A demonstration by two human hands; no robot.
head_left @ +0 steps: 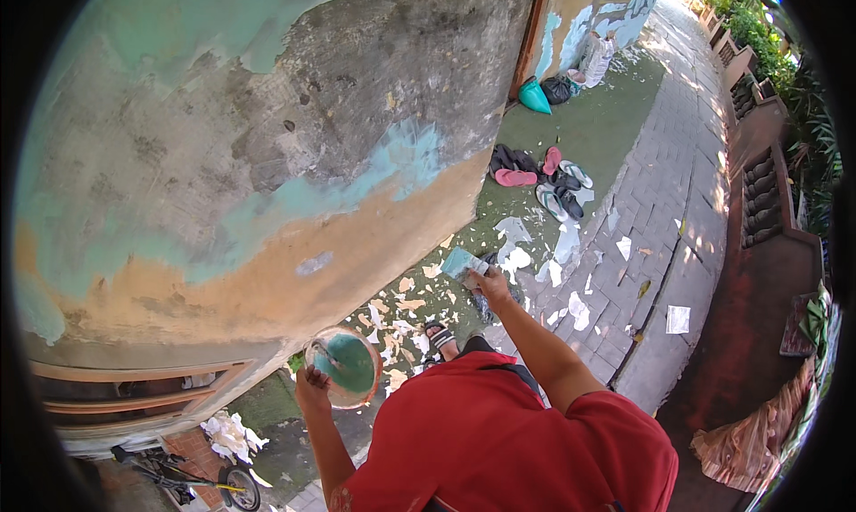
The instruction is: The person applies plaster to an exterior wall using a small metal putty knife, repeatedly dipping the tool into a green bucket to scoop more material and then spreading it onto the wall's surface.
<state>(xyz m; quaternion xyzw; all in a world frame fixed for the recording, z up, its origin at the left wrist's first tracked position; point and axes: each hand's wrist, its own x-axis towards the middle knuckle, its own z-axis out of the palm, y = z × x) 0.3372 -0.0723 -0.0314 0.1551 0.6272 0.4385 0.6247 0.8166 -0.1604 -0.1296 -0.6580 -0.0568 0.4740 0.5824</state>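
My left hand [312,389] grips the rim of a round bowl [344,366] with teal paint inside, held low beside the wall. My right hand [491,286] reaches forward and holds a flat pale-teal scraper blade [463,263] close to the lower edge of the wall [267,155]. The wall is rough grey plaster with patches of peeling teal and orange paint. My red shirt [499,432] fills the lower middle, and a sandalled foot [440,336] shows below my arms.
Paint flakes [392,311] litter the green ground at the wall's base. Several sandals [544,178], a teal bag [535,96] and a black bag lie farther along. Another person [597,57] crouches by the far wall. Brick path [660,200] on the right; bicycle [192,476] lower left.
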